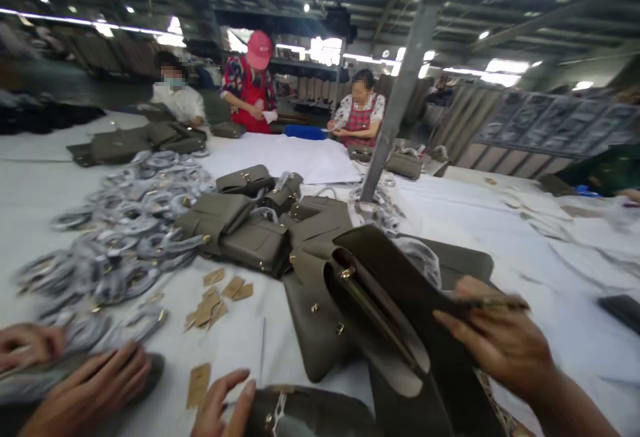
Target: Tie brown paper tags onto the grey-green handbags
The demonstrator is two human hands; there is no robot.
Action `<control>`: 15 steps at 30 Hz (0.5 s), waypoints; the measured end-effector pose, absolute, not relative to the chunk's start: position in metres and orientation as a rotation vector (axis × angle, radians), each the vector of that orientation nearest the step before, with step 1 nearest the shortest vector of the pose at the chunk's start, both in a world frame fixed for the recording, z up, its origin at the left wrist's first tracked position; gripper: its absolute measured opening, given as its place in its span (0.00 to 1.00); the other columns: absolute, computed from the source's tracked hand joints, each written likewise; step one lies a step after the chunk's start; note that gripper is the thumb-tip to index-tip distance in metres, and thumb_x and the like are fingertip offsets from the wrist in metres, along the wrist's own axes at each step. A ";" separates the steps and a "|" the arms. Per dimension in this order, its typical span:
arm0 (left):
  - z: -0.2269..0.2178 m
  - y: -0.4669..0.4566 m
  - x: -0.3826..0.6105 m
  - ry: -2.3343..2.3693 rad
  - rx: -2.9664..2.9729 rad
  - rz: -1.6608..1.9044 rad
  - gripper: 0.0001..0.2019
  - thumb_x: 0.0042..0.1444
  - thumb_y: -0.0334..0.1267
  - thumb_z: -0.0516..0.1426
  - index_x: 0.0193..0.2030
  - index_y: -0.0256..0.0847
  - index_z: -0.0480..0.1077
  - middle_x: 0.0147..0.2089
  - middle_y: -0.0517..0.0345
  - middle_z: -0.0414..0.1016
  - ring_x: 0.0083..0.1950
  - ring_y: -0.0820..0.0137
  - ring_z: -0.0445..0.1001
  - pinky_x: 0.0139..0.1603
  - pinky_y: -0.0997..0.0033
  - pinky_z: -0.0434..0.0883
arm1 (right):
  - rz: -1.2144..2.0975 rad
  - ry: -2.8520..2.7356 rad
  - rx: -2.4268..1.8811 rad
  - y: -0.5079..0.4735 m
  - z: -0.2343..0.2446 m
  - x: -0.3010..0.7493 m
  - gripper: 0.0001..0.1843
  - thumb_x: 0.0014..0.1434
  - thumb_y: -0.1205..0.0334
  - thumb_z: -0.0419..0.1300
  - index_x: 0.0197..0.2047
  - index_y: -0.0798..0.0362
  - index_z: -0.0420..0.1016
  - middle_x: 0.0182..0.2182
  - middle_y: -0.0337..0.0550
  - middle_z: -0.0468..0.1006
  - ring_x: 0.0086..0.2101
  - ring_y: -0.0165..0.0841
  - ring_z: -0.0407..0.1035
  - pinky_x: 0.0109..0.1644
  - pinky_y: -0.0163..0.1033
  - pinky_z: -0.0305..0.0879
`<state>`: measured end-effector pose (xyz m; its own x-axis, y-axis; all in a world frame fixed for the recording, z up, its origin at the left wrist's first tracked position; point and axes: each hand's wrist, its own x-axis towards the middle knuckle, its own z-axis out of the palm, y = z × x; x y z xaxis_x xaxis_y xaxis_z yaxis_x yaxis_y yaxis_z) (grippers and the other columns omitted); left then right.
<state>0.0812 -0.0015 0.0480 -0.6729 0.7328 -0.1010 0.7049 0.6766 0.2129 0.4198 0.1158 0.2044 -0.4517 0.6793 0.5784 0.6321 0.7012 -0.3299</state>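
Head view: the right hand [500, 343], at about 4 o'clock in the frame, is closed on the far edge of the olive handbag [380, 303], with the thumb on top and the fingers curled beneath. A thin dark thing lies along its knuckles, too blurred to name. The left hand [223, 407] is at 7 o'clock, its fingers loosely spread and the tips resting on the rim of a second bag [310, 413] that lies at the bottom edge.

The olive handbag stands tilted and open between the two hands. Its mouth runs from 10 o'clock down to 4 o'clock, and a gold stud [347, 272] sits at the upper end. The bag lies at 9 o'clock from the right hand, which touches it. From the left hand it lies at 2 o'clock and is near but apart, so the right hand is the nearer.

Two other hands [85, 390] at 8 o'clock press on a grey piece and seem to be a neighbour's. On the white table [550, 277] there is a heap of handbags [260, 230] at 11 o'clock, with wrapped straps [125, 223] at 9 o'clock. Brown paper tags [220, 297] lie between the heap and the left hand. A metal post [400, 103] rises at 1 o'clock. Three people [250, 77] work at the far side, at 11 to 12 o'clock.
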 end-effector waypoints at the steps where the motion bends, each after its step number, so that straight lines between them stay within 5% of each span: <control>1: 0.060 -0.008 0.078 2.477 1.073 0.524 0.15 0.61 0.50 0.53 0.43 0.44 0.74 0.44 0.59 0.80 0.45 0.68 0.77 0.46 0.73 0.74 | -0.004 -2.290 -0.895 0.100 0.198 0.404 0.08 0.60 0.62 0.59 0.40 0.49 0.79 0.23 0.41 0.77 0.24 0.35 0.68 0.30 0.43 0.63; 4: 0.100 -0.021 0.074 1.469 0.341 1.171 0.22 0.57 0.53 0.55 0.49 0.38 0.72 0.44 0.49 0.80 0.45 0.59 0.78 0.45 0.64 0.76 | -0.198 -2.560 -0.530 0.060 0.173 0.360 0.19 0.62 0.71 0.49 0.53 0.58 0.73 0.33 0.46 0.81 0.32 0.35 0.71 0.39 0.45 0.64; 7: 0.126 -0.028 0.074 0.907 -0.168 1.226 0.23 0.59 0.50 0.55 0.55 0.38 0.69 0.42 0.50 0.81 0.45 0.60 0.79 0.51 0.60 0.74 | -0.251 -2.617 -0.377 0.037 0.151 0.330 0.21 0.63 0.75 0.43 0.50 0.63 0.74 0.35 0.49 0.81 0.36 0.35 0.72 0.42 0.45 0.64; 12: 0.119 -0.045 0.065 0.811 -0.348 1.175 0.26 0.58 0.50 0.58 0.57 0.34 0.67 0.41 0.48 0.81 0.43 0.59 0.80 0.52 0.59 0.75 | -0.092 -2.640 -0.317 0.025 0.129 0.306 0.20 0.64 0.74 0.43 0.48 0.64 0.74 0.34 0.50 0.80 0.36 0.36 0.72 0.43 0.45 0.63; 15: 0.109 -0.050 0.060 1.024 -0.381 1.132 0.22 0.53 0.40 0.63 0.52 0.31 0.69 0.34 0.47 0.81 0.36 0.58 0.80 0.43 0.59 0.78 | -0.045 -2.609 -0.232 0.020 0.120 0.300 0.21 0.67 0.72 0.41 0.44 0.62 0.76 0.34 0.48 0.79 0.36 0.35 0.71 0.46 0.45 0.61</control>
